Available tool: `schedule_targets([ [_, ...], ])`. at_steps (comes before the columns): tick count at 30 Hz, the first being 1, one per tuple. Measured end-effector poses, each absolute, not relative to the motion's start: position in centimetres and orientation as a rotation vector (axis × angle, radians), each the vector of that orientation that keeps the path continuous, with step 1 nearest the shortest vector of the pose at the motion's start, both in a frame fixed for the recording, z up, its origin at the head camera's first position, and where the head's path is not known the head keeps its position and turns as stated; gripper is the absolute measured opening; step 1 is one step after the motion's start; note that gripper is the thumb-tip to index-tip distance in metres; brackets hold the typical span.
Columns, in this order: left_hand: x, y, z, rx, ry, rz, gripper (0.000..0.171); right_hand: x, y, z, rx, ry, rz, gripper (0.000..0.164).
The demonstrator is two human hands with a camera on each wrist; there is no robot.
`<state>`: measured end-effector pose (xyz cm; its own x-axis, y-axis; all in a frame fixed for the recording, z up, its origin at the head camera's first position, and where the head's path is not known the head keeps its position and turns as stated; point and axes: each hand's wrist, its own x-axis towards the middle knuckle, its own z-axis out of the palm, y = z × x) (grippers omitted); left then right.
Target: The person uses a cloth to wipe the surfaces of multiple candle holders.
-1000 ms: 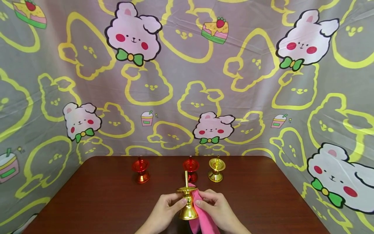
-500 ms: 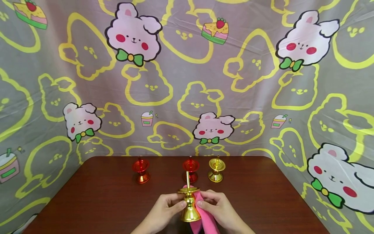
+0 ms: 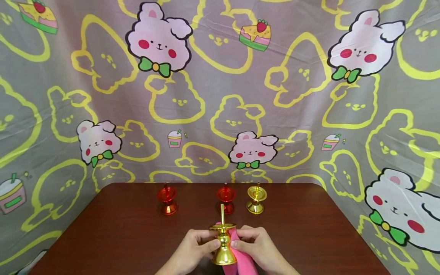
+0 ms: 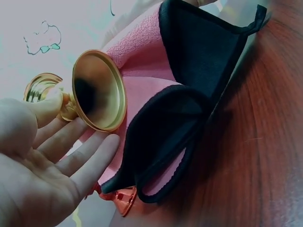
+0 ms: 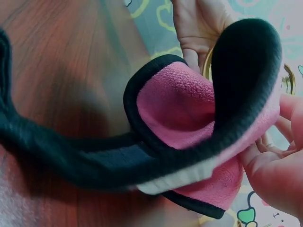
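Note:
A shiny gold candle holder (image 3: 224, 254), with a round dish and a thin upright rod on top, is held upright low over the front of the table. My left hand (image 3: 196, 246) pinches its narrow stem between thumb and fingers; the left wrist view shows the underside of its flared base (image 4: 99, 92). On the other side, my right hand (image 3: 258, 244) pinches a pink cloth (image 3: 245, 261) against the holder. That cloth has a dark back and black edging (image 5: 175, 161), and it hangs in loose folds below the hands.
Two red candle holders (image 3: 168, 200) (image 3: 225, 194) and another gold one (image 3: 256, 200) stand along the back of the brown wooden table (image 3: 120, 233). Behind and beside the table hangs a grey curtain (image 3: 206, 88) with cartoon rabbits.
Both hands have come slightly lower and nearer with the gold candle holder and cloth. Their grips look the same. The head view has shifted a little.

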<state>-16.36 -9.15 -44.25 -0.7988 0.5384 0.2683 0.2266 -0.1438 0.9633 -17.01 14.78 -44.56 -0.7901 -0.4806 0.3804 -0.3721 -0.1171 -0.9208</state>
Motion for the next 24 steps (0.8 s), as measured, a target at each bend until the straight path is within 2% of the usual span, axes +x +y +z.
schedule_targets([
  [13,-16.1,-8.1,-43.3,0.793,2.069,1.995,0.029,-16.9,15.0,-43.7,-1.024,2.221,-2.007,0.016],
  [24,-16.1,-6.9,-43.0,0.672,2.346,2.001,0.022,-16.1,14.1,-42.2,-0.765,2.607,-1.87,0.021],
])
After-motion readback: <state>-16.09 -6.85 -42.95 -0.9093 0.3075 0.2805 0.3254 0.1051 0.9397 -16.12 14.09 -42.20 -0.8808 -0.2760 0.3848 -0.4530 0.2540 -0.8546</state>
